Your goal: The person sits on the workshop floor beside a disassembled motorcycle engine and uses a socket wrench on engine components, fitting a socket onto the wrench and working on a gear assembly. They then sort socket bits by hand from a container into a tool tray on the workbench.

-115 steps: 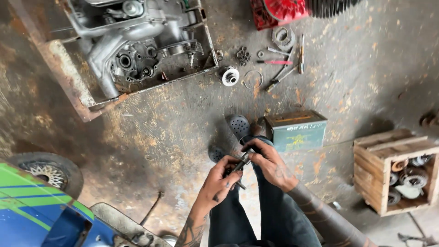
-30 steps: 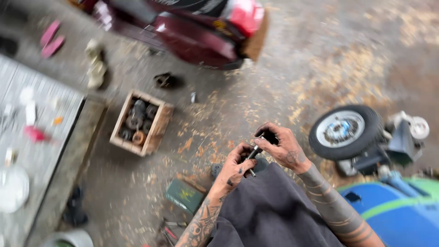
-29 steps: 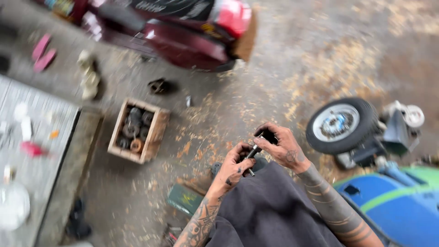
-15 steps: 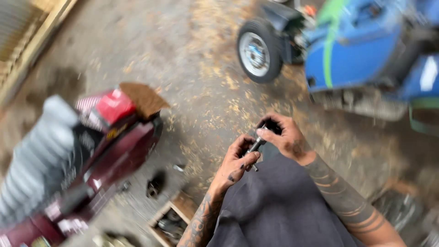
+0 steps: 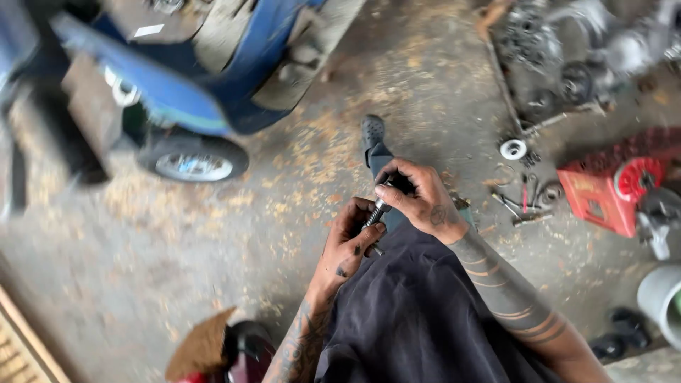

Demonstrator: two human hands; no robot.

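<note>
Both my hands meet in front of my dark shirt over a small metal part (image 5: 377, 211), a short threaded rod with a dark end. My left hand (image 5: 352, 240) grips its lower end with the fingers curled round it. My right hand (image 5: 420, 197) closes over the upper end from above, so the tip is hidden. My dark shoe (image 5: 373, 135) shows just beyond the hands on the concrete floor.
A blue scooter (image 5: 177, 78) with a small wheel (image 5: 193, 159) stands upper left. An engine (image 5: 589, 50) lies upper right, with loose tools (image 5: 525, 202) and a white ring (image 5: 513, 149) below it. A red machine part (image 5: 613, 188) sits at the right, a maroon one (image 5: 245, 351) at the bottom.
My view has swung round the workshop floor: the blue scooter moved from upper right to upper left. Both hands have kept hold of the small metal part.
</note>
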